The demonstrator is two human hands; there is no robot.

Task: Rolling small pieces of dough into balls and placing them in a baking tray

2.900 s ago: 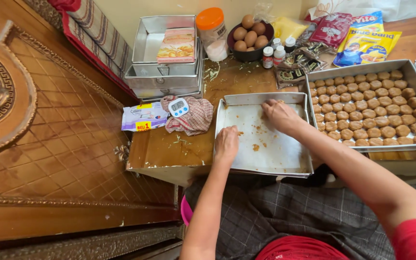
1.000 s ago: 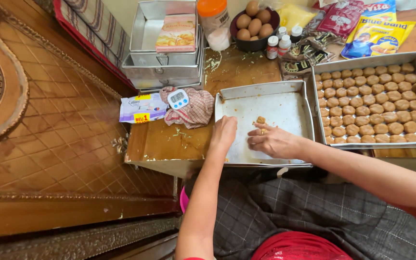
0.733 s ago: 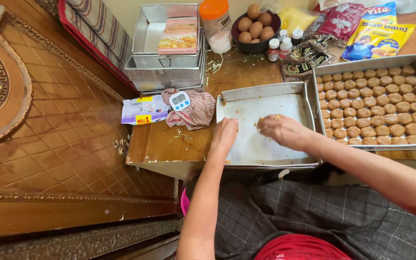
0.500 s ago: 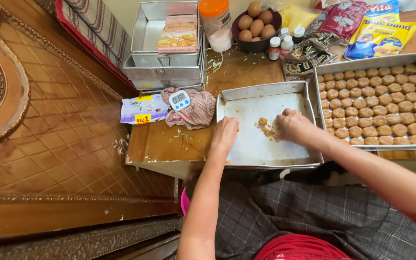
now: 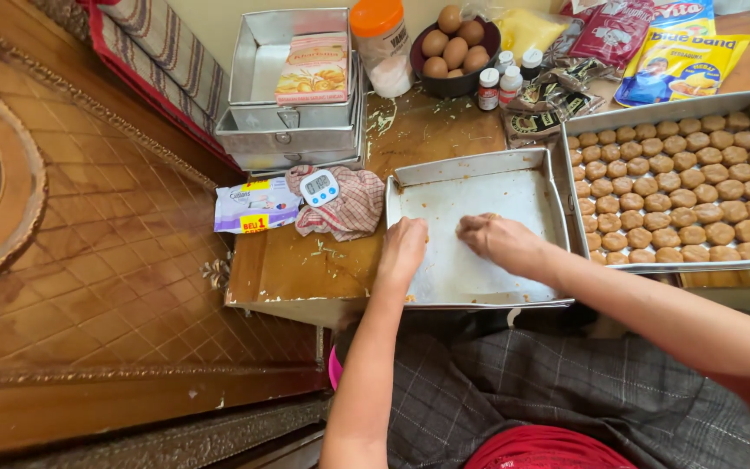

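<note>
The flat square metal tray (image 5: 514,195) lined with pale paper sits on the low wooden table (image 5: 288,269), right under both hands. The left hand (image 5: 403,252) rests curled on the tray's near left edge and holds it down. The right hand (image 5: 501,241) is cupped, palm down, on the paper in the middle. I cannot tell if it hides any crumbs.

The tray's near edge sits by the table's edge, just above the checked lap. If the left hand pushes too hard, the tray could tip or slide off. The paper could also bunch up under the right hand.

Just to the right of that hand is a big metal tray of round brown cookies (image 5: 687,187). A quick swing could bump them. Beyond the left hand lie a checked cloth (image 5: 349,208) and a small white timer (image 5: 319,187). Farther back is a dark bowl of eggs (image 5: 453,48), which a knock could break.
</note>
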